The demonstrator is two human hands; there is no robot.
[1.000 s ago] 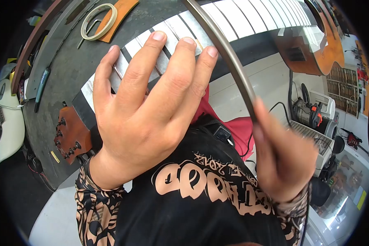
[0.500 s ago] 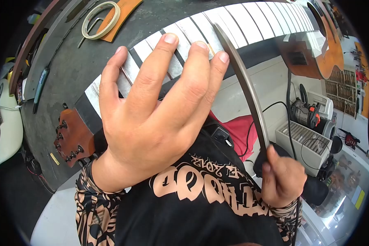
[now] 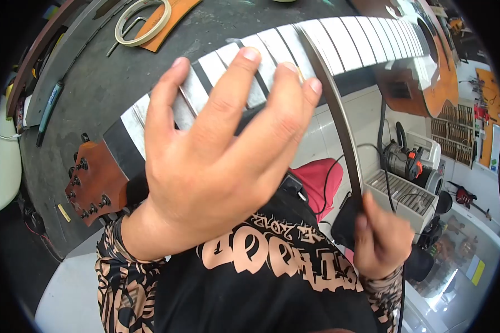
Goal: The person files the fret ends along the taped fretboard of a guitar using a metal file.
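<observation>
An acoustic guitar lies across the bench, its fretboard (image 3: 366, 41) covered in white tape between the metal frets. Its brown headstock (image 3: 97, 180) is at left and its body (image 3: 436, 91) at right. Over the taped frets nearer the headstock spreads my left hand (image 3: 216, 147), fingers apart and fingertips on the neck, holding nothing. My right hand (image 3: 386, 238), lower right, is closed around the near end of a long, narrow metal file (image 3: 341, 119). The file's far end lies across the fretboard, just right of my left fingertips.
A roll of masking tape (image 3: 166, 22) rests over an orange strip (image 3: 186, 8) on the dark bench (image 3: 94, 100). A teal-labelled pen (image 3: 50, 111) lies at left. Below the neck, at right, stand a machine with a hose (image 3: 400, 158) and a slotted box (image 3: 405, 191).
The view has shifted slightly. My left hand has moved a little to the right, and the file's far end sits a little higher in view. Both hands keep their hold.
</observation>
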